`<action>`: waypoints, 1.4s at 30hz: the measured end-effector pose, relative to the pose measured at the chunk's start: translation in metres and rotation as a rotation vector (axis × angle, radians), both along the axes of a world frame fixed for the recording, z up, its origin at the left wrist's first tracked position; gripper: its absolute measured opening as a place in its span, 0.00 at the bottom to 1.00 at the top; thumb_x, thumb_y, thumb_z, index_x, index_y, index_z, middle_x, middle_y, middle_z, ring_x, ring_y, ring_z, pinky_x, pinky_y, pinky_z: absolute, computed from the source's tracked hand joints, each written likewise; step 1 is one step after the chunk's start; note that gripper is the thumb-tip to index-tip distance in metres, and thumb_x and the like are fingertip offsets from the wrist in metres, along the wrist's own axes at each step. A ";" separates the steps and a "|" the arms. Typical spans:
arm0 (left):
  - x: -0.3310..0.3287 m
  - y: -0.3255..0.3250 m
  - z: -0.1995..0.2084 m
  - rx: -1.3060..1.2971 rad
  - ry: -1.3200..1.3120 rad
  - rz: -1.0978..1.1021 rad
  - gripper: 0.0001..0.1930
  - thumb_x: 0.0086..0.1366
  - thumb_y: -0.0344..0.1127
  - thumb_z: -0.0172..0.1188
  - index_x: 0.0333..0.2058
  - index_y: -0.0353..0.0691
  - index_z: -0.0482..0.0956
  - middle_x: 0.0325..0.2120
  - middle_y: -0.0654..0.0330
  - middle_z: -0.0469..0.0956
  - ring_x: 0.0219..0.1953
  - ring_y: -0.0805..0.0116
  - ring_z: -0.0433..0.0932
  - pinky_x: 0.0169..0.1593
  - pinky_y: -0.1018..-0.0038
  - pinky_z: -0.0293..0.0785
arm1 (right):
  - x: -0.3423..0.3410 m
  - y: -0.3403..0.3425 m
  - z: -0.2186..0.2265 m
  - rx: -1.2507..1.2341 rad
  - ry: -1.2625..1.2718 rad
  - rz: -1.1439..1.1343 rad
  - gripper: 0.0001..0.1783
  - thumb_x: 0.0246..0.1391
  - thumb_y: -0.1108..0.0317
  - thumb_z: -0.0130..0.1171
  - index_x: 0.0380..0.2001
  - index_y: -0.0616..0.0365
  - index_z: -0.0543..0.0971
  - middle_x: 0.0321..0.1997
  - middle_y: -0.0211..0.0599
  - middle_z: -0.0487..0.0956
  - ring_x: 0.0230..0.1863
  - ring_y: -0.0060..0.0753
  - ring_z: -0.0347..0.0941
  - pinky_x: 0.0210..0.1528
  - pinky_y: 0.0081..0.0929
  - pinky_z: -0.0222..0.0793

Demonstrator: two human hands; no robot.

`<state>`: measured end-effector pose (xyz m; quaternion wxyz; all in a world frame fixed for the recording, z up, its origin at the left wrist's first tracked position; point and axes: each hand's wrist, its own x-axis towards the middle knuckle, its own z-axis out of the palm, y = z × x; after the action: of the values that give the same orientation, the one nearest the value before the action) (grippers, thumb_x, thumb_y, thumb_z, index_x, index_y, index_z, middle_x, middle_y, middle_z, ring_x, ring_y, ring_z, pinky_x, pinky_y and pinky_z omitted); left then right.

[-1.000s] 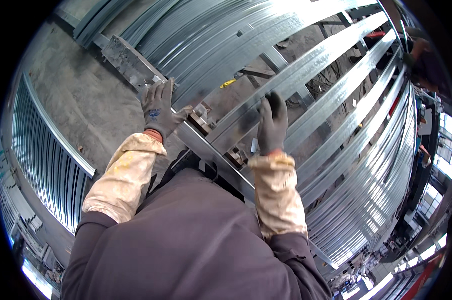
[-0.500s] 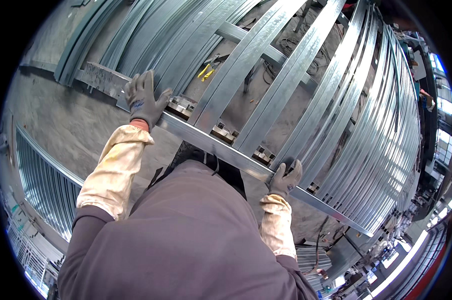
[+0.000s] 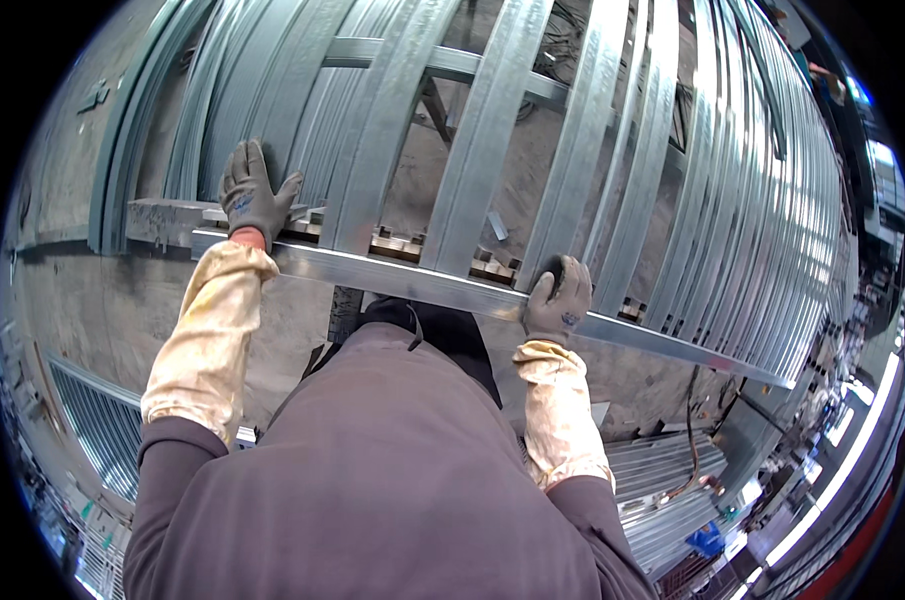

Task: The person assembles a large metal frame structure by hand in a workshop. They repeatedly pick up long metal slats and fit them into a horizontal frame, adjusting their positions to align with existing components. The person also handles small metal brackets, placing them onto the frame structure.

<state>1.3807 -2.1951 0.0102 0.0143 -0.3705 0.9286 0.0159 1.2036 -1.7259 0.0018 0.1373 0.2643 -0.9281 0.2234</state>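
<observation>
The pale metal rail runs across the middle of the frame, from the left of centre down to the lower right, at the near ends of the long channel bars that fan toward the top. The gloved left hand lies at the rail's left end with fingers spread flat and thumb well out, clasping nothing that shows; the right hand, right of centre, rests over the rail with fingers half bent and thumb apart, and whether it grips the metal is hidden by the glove. Handling the rail well would, I judge, call for even pressure from both hands, so that neither end swings out ahead of the other. Fingertips are best carried on the top face, clear of the gaps where the small metal blocks sit between bars, since those look like likely pinch points. Sighting each bar end against the rail in turn should show any that stands proud (the lens bows straight edges, so the curve seen here proves nothing). Gloves seem wise too, as thin sheet edges may well be sharp.
</observation>
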 end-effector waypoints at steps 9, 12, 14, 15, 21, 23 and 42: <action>-0.071 0.090 0.012 0.148 -0.112 -0.554 0.30 0.70 0.47 0.55 0.70 0.63 0.65 0.77 0.67 0.50 0.80 0.60 0.41 0.79 0.53 0.31 | -0.002 0.005 0.002 -0.054 -0.014 0.006 0.21 0.58 0.65 0.56 0.53 0.61 0.77 0.54 0.50 0.79 0.59 0.60 0.73 0.64 0.56 0.65; -0.074 0.091 0.018 0.138 -0.131 -0.574 0.30 0.69 0.45 0.56 0.70 0.61 0.67 0.77 0.65 0.49 0.79 0.57 0.43 0.79 0.51 0.33 | 0.001 0.006 0.003 -0.110 -0.021 -0.018 0.22 0.58 0.65 0.57 0.55 0.61 0.77 0.55 0.50 0.78 0.59 0.58 0.73 0.65 0.56 0.65; -0.074 0.094 0.022 0.099 -0.162 -0.574 0.30 0.69 0.46 0.56 0.70 0.62 0.66 0.77 0.64 0.50 0.79 0.57 0.44 0.79 0.51 0.34 | 0.002 0.010 0.002 -0.176 -0.032 -0.022 0.22 0.58 0.65 0.57 0.55 0.61 0.77 0.56 0.50 0.78 0.60 0.57 0.73 0.65 0.55 0.65; -0.076 0.097 0.023 0.077 -0.188 -0.569 0.33 0.68 0.47 0.58 0.71 0.61 0.64 0.77 0.62 0.51 0.79 0.56 0.44 0.79 0.52 0.36 | 0.001 0.015 0.000 -0.235 -0.037 -0.027 0.22 0.58 0.69 0.58 0.56 0.62 0.77 0.56 0.49 0.78 0.60 0.55 0.73 0.66 0.52 0.66; -0.105 0.193 0.031 0.116 0.016 -0.799 0.34 0.66 0.47 0.60 0.70 0.52 0.65 0.74 0.57 0.58 0.78 0.56 0.50 0.79 0.54 0.39 | 0.002 0.068 0.016 -0.501 -0.168 -0.184 0.21 0.60 0.74 0.57 0.57 0.64 0.76 0.57 0.48 0.79 0.60 0.47 0.75 0.65 0.40 0.69; -0.109 0.217 0.024 0.152 0.038 -0.912 0.32 0.67 0.47 0.58 0.68 0.51 0.67 0.73 0.59 0.61 0.78 0.57 0.51 0.79 0.53 0.39 | -0.008 0.099 0.015 -0.518 -0.138 -0.248 0.21 0.61 0.74 0.56 0.57 0.66 0.77 0.57 0.46 0.79 0.59 0.43 0.76 0.65 0.37 0.68; -0.198 0.396 0.049 0.223 0.162 -1.128 0.29 0.61 0.38 0.62 0.63 0.47 0.73 0.63 0.57 0.72 0.69 0.53 0.66 0.73 0.51 0.57 | -0.068 0.306 -0.017 -0.558 -0.161 -0.374 0.19 0.58 0.71 0.61 0.54 0.59 0.80 0.52 0.44 0.79 0.52 0.45 0.75 0.52 0.38 0.73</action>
<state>1.1831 -1.7996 0.0588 -0.0116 0.1877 0.9732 0.1320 1.1355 -1.4201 -0.0151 0.1693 0.0231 -0.8714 0.4598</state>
